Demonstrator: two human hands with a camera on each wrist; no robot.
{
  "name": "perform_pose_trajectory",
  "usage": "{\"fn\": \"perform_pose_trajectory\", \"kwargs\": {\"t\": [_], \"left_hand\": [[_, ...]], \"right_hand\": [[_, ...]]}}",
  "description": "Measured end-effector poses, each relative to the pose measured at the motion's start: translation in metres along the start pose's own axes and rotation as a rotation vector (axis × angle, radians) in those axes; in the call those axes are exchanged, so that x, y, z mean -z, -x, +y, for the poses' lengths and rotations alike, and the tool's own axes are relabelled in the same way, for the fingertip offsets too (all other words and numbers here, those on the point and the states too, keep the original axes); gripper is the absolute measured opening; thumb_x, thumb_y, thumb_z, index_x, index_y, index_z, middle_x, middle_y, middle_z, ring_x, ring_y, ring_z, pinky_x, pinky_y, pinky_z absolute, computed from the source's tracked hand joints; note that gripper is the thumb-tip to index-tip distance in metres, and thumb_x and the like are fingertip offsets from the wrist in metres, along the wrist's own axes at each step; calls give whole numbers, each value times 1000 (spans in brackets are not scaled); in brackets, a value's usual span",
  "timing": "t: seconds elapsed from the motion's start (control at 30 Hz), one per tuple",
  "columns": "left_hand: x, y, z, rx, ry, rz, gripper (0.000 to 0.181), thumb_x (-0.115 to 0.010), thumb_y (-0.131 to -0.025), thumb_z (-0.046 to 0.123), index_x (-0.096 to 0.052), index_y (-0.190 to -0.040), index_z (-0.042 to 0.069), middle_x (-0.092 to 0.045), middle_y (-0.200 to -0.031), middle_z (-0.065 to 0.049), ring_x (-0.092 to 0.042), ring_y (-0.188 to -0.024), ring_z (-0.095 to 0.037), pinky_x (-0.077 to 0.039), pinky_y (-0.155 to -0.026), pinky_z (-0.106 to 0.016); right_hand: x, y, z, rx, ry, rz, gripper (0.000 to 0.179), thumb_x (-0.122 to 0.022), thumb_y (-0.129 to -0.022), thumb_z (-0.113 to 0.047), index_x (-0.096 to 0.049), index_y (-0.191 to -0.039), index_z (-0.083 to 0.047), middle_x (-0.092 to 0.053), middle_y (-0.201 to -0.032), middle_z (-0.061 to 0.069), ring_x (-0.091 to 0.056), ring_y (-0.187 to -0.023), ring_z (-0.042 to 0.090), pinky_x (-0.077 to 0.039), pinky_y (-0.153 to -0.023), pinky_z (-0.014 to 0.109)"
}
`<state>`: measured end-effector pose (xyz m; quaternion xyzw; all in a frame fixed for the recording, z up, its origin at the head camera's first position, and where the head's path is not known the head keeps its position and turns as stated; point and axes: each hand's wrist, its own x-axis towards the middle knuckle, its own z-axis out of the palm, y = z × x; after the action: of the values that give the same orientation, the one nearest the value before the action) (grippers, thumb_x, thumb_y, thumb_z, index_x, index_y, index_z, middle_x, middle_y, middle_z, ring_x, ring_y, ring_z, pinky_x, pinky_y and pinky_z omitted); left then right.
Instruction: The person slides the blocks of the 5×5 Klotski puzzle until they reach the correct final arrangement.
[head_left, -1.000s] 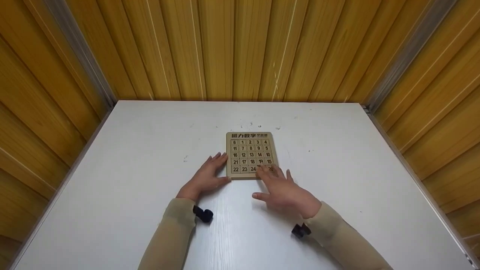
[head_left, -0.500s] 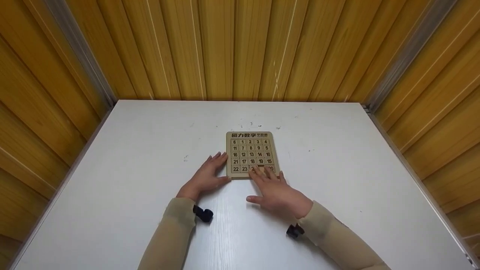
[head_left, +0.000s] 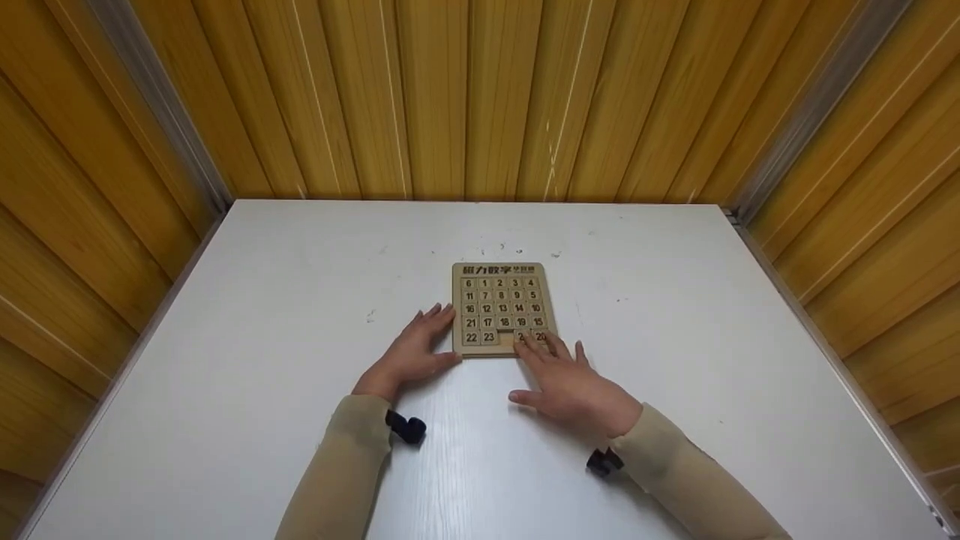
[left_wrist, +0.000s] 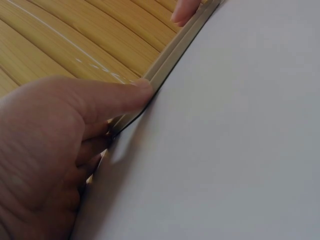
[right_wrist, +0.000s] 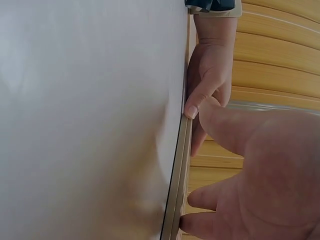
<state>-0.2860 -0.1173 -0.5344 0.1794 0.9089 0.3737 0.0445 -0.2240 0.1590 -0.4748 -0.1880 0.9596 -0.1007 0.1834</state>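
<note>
A wooden sliding number puzzle point(head_left: 498, 270) lies flat on the white table, its numbered tiles in rows. The bottom row has a gap in its third column, between the 23 tile point(head_left: 489, 337) and a partly covered tile point(head_left: 520, 336) starting with 2. My left hand point(head_left: 411, 355) rests against the puzzle's lower left corner, fingers along the left side and thumb at the near edge. The fingers of my right hand point(head_left: 570, 386) touch the bottom row at the right, with the thumb out over the table. In the left wrist view, the puzzle's edge point(left_wrist: 172, 52) meets my left thumb.
The white table point(head_left: 225, 360) extends around the puzzle on all sides. Yellow wood-patterned walls point(head_left: 427, 97) stand behind it and at both sides. A small black camera point(head_left: 406, 427) sits on the left wrist, another point(head_left: 604, 462) on the right.
My right hand has moved left over the bottom row, then back right. The 24 tile has slid right from the third column, where the gap now shows. My left hand has stayed put.
</note>
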Motion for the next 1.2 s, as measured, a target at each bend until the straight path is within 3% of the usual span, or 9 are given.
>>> {"fn": "perform_pose_trajectory", "kwargs": {"t": [0.23,0.57,0.77,1.2], "left_hand": [[0,1,0,-12,1,7,84,-77,-89,30,-37,-160,11,-29,-169,-13,-19,-160,-37,-13,-132,-55],[-2,1,0,8,-1,14,84,-78,-89,31,-37,-160,14,-28,-170,-12,-17,-160,-38,-13,-132,-55],[-3,-1,0,14,-4,7,85,-78,-89,32,-36,-160,12,-31,-169,-9,-18,-161,-34,-15,-133,-54],[-1,-1,0,27,3,3,85,-78,-90,31,-35,-160,13,-30,-170,-7,-17,-161,-35,-14,-133,-54]], "right_hand": [[-2,-7,-14,25,-13,-3,92,-52,-97,-67,-8,-167,-26,2,-175,-1,9,-162,34,6,-129,65],[-8,-19,-34,82,16,-22,95,-51,-97,-68,-7,-167,-22,3,-175,0,8,-161,36,3,-128,67],[-8,-18,-31,87,13,-6,93,-53,-98,-65,-10,-167,-21,-6,-175,2,3,-162,36,2,-128,68],[-3,-10,-12,39,6,11,92,-57,-97,-63,-13,-167,-23,-11,-175,-1,1,-162,37,4,-128,69]]}}
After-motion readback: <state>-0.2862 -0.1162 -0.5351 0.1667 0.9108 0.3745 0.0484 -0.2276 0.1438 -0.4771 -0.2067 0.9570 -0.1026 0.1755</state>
